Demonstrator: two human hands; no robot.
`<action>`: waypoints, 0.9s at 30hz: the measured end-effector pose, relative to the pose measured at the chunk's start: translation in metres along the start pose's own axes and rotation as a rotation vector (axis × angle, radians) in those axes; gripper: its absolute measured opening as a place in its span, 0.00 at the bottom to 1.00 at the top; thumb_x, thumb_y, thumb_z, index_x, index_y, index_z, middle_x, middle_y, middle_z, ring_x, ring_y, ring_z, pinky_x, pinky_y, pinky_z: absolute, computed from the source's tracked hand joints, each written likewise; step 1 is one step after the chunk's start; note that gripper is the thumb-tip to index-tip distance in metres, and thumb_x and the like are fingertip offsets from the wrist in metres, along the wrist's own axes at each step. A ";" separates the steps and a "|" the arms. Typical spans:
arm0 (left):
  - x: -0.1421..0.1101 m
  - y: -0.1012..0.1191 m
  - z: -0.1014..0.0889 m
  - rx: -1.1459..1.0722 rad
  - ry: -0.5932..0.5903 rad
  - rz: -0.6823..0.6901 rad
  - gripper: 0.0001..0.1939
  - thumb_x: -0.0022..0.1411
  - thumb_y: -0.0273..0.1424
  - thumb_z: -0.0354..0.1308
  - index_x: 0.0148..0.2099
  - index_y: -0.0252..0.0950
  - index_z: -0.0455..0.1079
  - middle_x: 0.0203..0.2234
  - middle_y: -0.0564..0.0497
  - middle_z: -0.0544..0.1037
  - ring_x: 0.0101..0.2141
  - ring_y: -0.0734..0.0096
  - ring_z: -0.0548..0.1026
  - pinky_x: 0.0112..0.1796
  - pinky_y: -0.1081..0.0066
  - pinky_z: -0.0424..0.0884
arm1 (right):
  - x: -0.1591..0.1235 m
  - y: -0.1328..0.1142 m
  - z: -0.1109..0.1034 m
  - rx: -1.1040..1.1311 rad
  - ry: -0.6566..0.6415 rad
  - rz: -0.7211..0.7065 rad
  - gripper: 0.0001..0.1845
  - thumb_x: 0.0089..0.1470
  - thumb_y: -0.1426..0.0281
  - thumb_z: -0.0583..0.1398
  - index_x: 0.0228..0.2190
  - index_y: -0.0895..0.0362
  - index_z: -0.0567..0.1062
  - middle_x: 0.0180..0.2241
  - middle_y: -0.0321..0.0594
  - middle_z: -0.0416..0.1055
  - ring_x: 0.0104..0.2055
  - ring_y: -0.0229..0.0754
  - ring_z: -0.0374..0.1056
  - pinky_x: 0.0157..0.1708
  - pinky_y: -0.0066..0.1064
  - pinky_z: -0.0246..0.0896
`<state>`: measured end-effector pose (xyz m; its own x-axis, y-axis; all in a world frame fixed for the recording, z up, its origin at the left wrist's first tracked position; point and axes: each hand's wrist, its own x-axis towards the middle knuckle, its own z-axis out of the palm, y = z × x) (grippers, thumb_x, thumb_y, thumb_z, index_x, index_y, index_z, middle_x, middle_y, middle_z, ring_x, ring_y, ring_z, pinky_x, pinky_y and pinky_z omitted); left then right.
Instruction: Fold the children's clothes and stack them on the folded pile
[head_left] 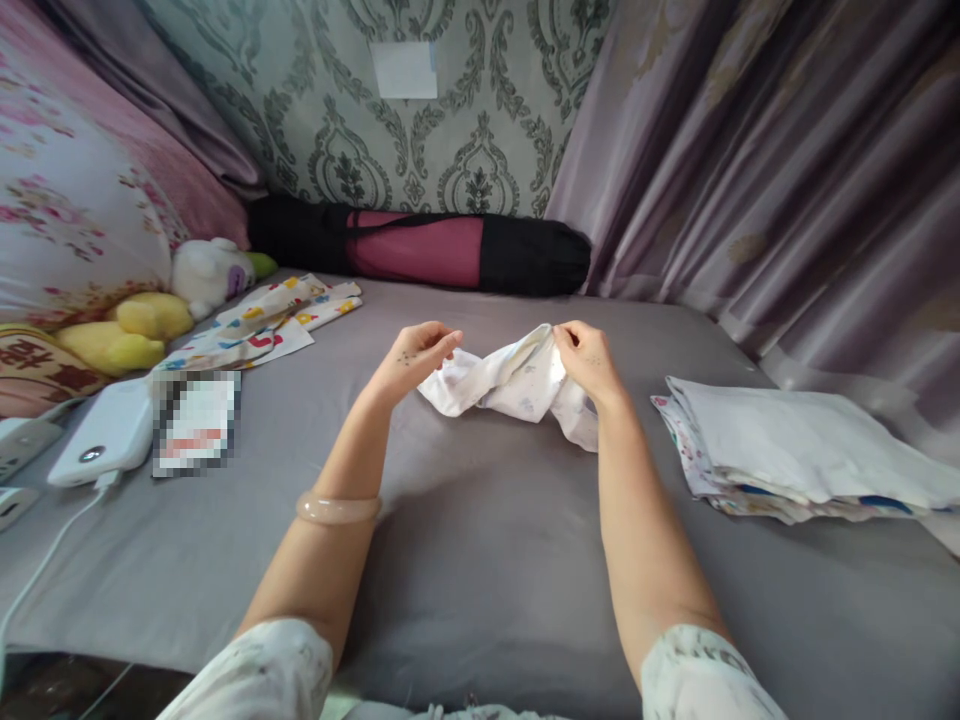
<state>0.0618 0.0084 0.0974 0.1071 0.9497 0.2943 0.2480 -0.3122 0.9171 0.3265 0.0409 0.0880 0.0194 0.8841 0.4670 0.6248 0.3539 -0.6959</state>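
Note:
A crumpled white cloth (pixel 517 385) with a faint pale print stretches between my two hands, just over the grey bed sheet (pixel 480 560). My left hand (pixel 418 362) is closed at the cloth's left end, thumb against the fingers; a pale bangle circles that forearm. With thumb and fingertips, my right hand (pixel 589 362) pinches the upper right edge, and part of the cloth hangs down below it. The folds hide whether the cloth is a garment.
To the right lies a stack of folded cloths (pixel 810 440). On the left are a white power bank (pixel 105 435) with a cable, a blurred-out packet (pixel 196 425), a colourful printed cloth (pixel 255 325) and plush toys (pixel 206 278). A long black-and-maroon bag (pixel 420 248) lies along the wall.

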 end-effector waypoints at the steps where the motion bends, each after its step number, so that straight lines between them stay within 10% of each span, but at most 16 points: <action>1: -0.002 0.004 -0.001 0.015 -0.051 -0.003 0.18 0.57 0.46 0.60 0.30 0.34 0.74 0.18 0.52 0.70 0.19 0.78 0.64 0.19 0.78 0.58 | 0.001 0.002 -0.002 -0.010 0.034 0.016 0.15 0.55 0.61 0.54 0.27 0.57 0.75 0.26 0.39 0.73 0.30 0.43 0.67 0.33 0.33 0.58; 9: -0.009 0.012 0.024 0.188 -0.549 0.002 0.15 0.55 0.44 0.61 0.26 0.37 0.72 0.17 0.53 0.72 0.17 0.75 0.68 0.17 0.75 0.59 | 0.004 0.009 -0.010 -0.025 0.198 0.109 0.18 0.53 0.57 0.55 0.22 0.57 0.73 0.22 0.38 0.70 0.28 0.42 0.65 0.31 0.32 0.56; 16: -0.004 -0.030 0.055 0.372 -0.141 0.161 0.20 0.46 0.44 0.68 0.36 0.39 0.68 0.33 0.49 0.74 0.34 0.65 0.71 0.35 0.68 0.67 | 0.004 0.007 -0.014 -0.013 0.200 0.123 0.18 0.53 0.57 0.55 0.21 0.57 0.71 0.20 0.36 0.67 0.27 0.41 0.64 0.30 0.31 0.55; 27: -0.004 -0.059 0.066 0.319 0.055 0.149 0.11 0.54 0.33 0.62 0.37 0.40 0.63 0.32 0.51 0.73 0.29 0.70 0.68 0.35 0.69 0.63 | -0.004 -0.029 -0.013 0.242 0.010 0.111 0.20 0.52 0.53 0.57 0.24 0.57 0.73 0.21 0.34 0.66 0.25 0.37 0.61 0.24 0.28 0.53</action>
<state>0.1104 0.0215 0.0239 0.1145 0.8904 0.4405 0.5229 -0.4310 0.7354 0.3184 0.0234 0.1135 0.0857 0.9190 0.3848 0.4134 0.3186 -0.8530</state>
